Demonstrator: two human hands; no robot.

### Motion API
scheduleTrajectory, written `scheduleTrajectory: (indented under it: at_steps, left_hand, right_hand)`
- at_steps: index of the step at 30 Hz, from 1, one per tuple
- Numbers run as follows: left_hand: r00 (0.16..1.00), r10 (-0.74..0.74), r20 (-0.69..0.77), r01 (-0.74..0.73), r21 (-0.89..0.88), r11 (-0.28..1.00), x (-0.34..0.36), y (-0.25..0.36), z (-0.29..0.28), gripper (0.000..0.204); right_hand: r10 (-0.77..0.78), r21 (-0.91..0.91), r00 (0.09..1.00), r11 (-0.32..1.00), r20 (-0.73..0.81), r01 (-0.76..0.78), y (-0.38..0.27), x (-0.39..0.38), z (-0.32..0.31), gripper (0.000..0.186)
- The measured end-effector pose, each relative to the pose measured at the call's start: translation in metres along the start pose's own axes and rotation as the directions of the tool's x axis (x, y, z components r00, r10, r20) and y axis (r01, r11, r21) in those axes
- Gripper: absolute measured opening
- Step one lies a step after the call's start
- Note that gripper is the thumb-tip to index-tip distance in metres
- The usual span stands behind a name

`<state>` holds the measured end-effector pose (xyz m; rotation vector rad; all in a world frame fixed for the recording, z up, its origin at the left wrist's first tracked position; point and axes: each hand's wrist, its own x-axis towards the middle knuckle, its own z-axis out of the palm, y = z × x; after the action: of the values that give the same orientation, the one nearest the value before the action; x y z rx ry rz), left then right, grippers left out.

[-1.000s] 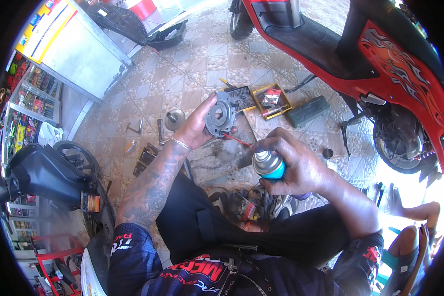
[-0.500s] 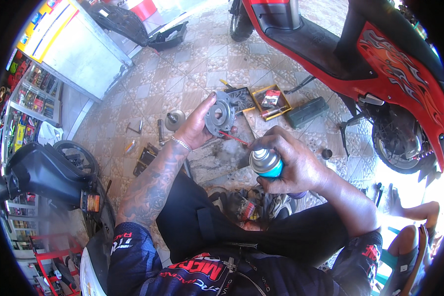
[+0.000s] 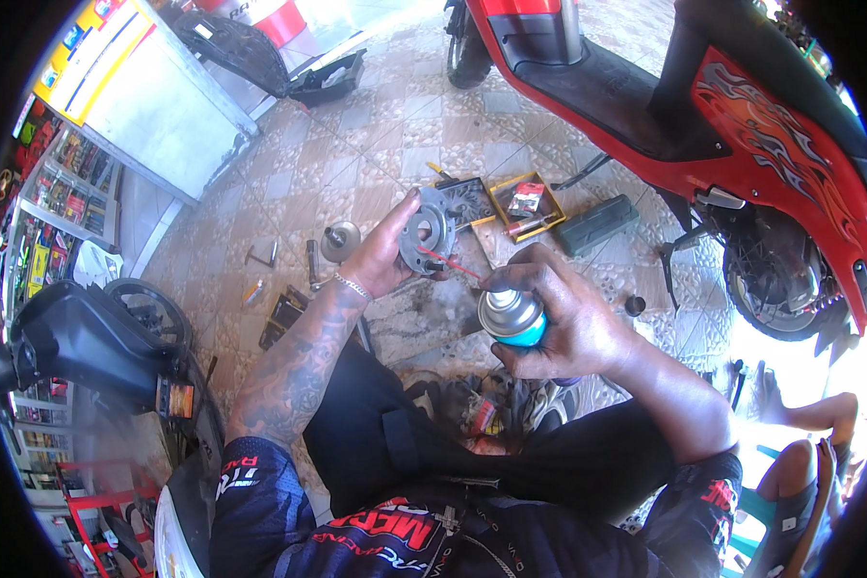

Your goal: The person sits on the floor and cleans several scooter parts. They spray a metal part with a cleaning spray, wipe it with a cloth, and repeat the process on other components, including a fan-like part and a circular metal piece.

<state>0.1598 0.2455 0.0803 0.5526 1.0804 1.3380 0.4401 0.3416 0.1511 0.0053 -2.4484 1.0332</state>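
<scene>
My left hand [image 3: 383, 260] is closed round the edge of a round grey metal engine cover [image 3: 440, 231], held up over the floor with its ringed face turned toward me. A spray can [image 3: 515, 323] with a silver top and a blue-green body is gripped in my right hand [image 3: 570, 323], its forefinger on the nozzle. From that nozzle a thin red straw [image 3: 456, 266] runs left to the lower part of the cover. Whether the straw's tip touches the metal I cannot tell.
On the tiled floor lie a yellow-edged tray [image 3: 530, 207] with small items, a dark green case [image 3: 597, 224], a round metal part [image 3: 341, 241] and a hammer [image 3: 262, 255]. A red scooter [image 3: 636, 106] stands at the right, near another person's legs [image 3: 800, 462].
My right hand and the can have shifted slightly left. The cover has turned and dropped a little, and the straw's tip now lies further in over its face.
</scene>
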Motion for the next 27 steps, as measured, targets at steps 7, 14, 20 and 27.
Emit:
scheduleTrajectory:
  at_steps: [7,14,20,27]
  left_hand:
    - [1.0,0.005,-0.022,-0.004,0.046,0.999,0.002,0.0,0.0,0.069]
    - [0.997,-0.023,-0.08,0.026,0.039,0.999,-0.001,0.003,0.008,0.081]
    - [0.999,-0.038,-0.018,0.038,0.008,0.999,0.001,0.002,0.001,0.075]
    - [0.999,-0.032,-0.027,0.032,0.006,0.999,0.001,0.0,0.004,0.074]
  right_hand:
    - [-0.041,-0.002,0.998,0.999,-0.053,0.041,0.006,0.001,0.0,0.072]
    - [-0.025,-0.019,0.994,1.0,-0.106,0.023,0.009,0.002,0.001,0.075]
    - [-0.018,-0.009,0.996,1.0,-0.092,0.017,0.007,0.001,0.0,0.074]
    - [-0.035,-0.007,0.985,0.999,-0.169,0.035,0.017,0.003,0.002,0.072]
